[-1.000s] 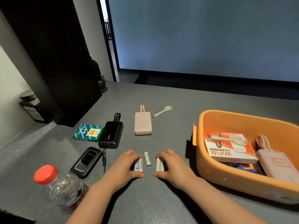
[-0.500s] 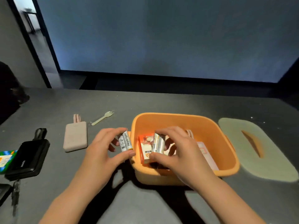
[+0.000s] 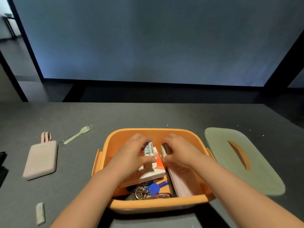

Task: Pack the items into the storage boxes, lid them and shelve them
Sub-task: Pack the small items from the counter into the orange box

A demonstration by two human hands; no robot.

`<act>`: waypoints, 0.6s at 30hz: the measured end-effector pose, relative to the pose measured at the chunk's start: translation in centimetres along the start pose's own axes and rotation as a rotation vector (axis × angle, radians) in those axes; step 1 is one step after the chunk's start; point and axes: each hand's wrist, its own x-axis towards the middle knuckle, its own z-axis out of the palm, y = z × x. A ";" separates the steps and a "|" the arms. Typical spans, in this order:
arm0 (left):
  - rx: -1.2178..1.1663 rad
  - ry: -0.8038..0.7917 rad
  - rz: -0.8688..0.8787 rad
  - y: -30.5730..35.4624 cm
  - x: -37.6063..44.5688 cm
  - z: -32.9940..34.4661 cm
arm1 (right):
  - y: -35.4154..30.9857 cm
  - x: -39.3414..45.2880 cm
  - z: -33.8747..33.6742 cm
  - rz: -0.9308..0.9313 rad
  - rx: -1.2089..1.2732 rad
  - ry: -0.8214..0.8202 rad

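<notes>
Head view: both hands reach into an orange storage box (image 3: 154,205) on the grey tabletop (image 3: 79,162). The left hand (image 3: 131,155) pinches batteries (image 3: 148,149); the right hand (image 3: 179,153) pinches more batteries (image 3: 165,149). Small, hard, smooth cylinders likely roll, so gripping their sides suits; the green lid (image 3: 238,162) lies beside the box.

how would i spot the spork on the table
Start at the orange box in the middle of the grey table. Look left and farther back, beyond the pink power bank: the spork is the thin pale utensil lying flat.
</notes>
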 end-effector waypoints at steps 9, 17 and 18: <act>-0.012 -0.048 -0.042 -0.9 -0.4 0.5 | -0.1 2.7 2.6 -0.013 -0.182 -0.051; -0.009 -0.076 -0.043 -1.0 -0.5 0.6 | 0.0 1.7 1.3 0.054 0.017 -0.034; -0.013 -0.071 -0.038 -1.0 -0.5 0.6 | 0.0 1.2 0.7 0.072 0.079 0.010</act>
